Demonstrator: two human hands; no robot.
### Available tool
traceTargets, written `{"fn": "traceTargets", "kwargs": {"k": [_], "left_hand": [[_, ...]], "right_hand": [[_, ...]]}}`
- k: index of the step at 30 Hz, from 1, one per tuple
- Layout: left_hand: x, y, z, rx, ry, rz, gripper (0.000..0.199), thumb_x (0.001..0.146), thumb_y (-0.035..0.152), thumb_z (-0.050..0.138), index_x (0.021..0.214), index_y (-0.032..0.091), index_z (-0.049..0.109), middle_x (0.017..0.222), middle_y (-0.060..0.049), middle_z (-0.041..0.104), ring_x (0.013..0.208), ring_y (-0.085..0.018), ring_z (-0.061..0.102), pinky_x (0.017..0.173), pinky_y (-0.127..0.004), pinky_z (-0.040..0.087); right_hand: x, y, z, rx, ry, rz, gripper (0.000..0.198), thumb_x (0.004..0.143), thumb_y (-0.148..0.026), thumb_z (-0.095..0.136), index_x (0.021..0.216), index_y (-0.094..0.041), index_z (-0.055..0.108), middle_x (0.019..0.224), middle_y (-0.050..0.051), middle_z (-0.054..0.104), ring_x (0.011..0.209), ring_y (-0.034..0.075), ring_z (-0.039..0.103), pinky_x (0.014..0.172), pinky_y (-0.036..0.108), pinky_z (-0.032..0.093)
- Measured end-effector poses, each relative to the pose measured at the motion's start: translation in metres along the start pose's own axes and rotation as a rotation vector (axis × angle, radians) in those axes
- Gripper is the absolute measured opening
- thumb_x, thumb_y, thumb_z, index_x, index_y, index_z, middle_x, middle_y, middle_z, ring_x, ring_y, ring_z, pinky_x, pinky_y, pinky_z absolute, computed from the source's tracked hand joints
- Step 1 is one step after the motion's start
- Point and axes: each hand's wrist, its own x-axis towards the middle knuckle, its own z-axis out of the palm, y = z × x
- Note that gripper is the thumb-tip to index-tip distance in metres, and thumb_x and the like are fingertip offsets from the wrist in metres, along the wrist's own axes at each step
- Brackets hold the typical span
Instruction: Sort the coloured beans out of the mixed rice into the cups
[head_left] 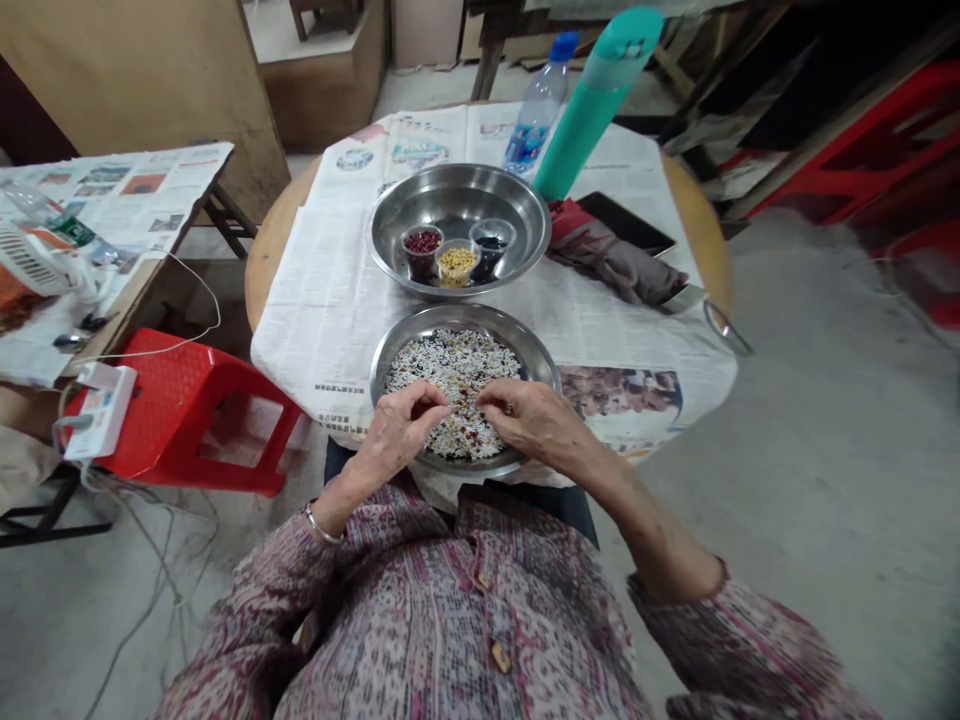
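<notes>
A shallow metal plate lies in front of me, spread with white grains mixed with red, yellow and black beans. Over its left near side is my left hand, thumb and forefinger pinched at the grains. My right hand is at the right side, its fingertips also together just above the grains. Whatever either pinch holds is too small to make out. Behind the plate stands a wide metal basin holding a cup of red beans, a cup of yellow beans and a cup of black beans.
Newspaper covers the round table. At the back right are a plastic bottle, a tall green bottle, a dark folded umbrella and a black phone-like slab. A red stool with a power strip stands left.
</notes>
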Motion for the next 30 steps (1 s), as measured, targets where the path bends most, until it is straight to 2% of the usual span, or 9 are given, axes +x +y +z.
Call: {"fn": "traceTargets", "kwargs": {"k": [3,5,9,14,19,24,30], "left_hand": [[-0.002,-0.004,0.002,0.037,0.031,0.086,0.007,0.091,0.018,0.063,0.084,0.018,0.063,0.078,0.001,0.068,0.070,-0.012,0.061,0.070,-0.025,0.050],[-0.003,-0.009,0.004,0.087,0.090,0.166,0.006,0.092,0.018,0.063,0.086,0.018,0.063,0.080,0.000,0.068,0.072,-0.012,0.061,0.070,-0.025,0.050],[-0.005,-0.018,0.006,0.154,0.207,0.270,0.006,0.092,0.015,0.063,0.087,0.017,0.062,0.080,-0.001,0.067,0.073,-0.012,0.062,0.069,-0.025,0.050],[-0.003,-0.019,0.008,0.135,0.294,0.273,0.005,0.093,0.013,0.063,0.089,0.017,0.062,0.080,-0.001,0.066,0.074,-0.012,0.062,0.068,-0.024,0.050],[-0.002,-0.018,0.010,0.114,0.333,0.249,0.006,0.093,0.014,0.063,0.088,0.017,0.062,0.081,0.000,0.066,0.074,-0.011,0.062,0.067,-0.023,0.049],[-0.004,-0.016,0.009,0.101,0.313,0.252,0.006,0.093,0.014,0.062,0.088,0.017,0.062,0.082,0.000,0.066,0.074,-0.011,0.062,0.068,-0.022,0.050],[-0.004,-0.016,0.009,0.120,0.272,0.233,0.004,0.094,0.017,0.062,0.089,0.018,0.062,0.083,-0.001,0.067,0.074,-0.012,0.062,0.069,-0.024,0.051]], "right_hand": [[-0.001,0.000,-0.008,-0.167,-0.172,-0.038,0.022,0.085,-0.014,0.050,0.076,-0.021,0.068,0.079,0.004,0.073,0.075,0.018,0.063,0.066,0.029,0.038],[-0.001,0.003,-0.007,-0.250,-0.238,-0.082,0.023,0.086,-0.015,0.049,0.072,-0.021,0.066,0.075,0.005,0.071,0.074,0.018,0.062,0.065,0.029,0.037],[-0.002,0.008,0.002,-0.192,-0.250,-0.173,0.020,0.086,-0.014,0.052,0.081,-0.021,0.070,0.084,0.006,0.073,0.083,0.020,0.064,0.074,0.031,0.043],[-0.003,-0.003,0.012,-0.032,-0.223,-0.302,0.025,0.086,-0.009,0.051,0.092,-0.021,0.072,0.091,0.007,0.071,0.091,0.021,0.064,0.086,0.034,0.050],[-0.001,-0.012,0.033,0.040,-0.116,-0.376,0.030,0.088,-0.008,0.048,0.101,-0.020,0.072,0.097,0.008,0.068,0.096,0.022,0.060,0.092,0.040,0.052],[0.006,-0.007,0.052,0.024,0.052,-0.321,0.032,0.092,-0.012,0.046,0.112,-0.020,0.071,0.104,0.010,0.066,0.103,0.025,0.058,0.097,0.045,0.053],[0.014,0.003,0.051,0.031,0.207,-0.223,0.032,0.094,-0.015,0.046,0.113,-0.021,0.071,0.105,0.011,0.067,0.107,0.027,0.060,0.098,0.049,0.053]]}}
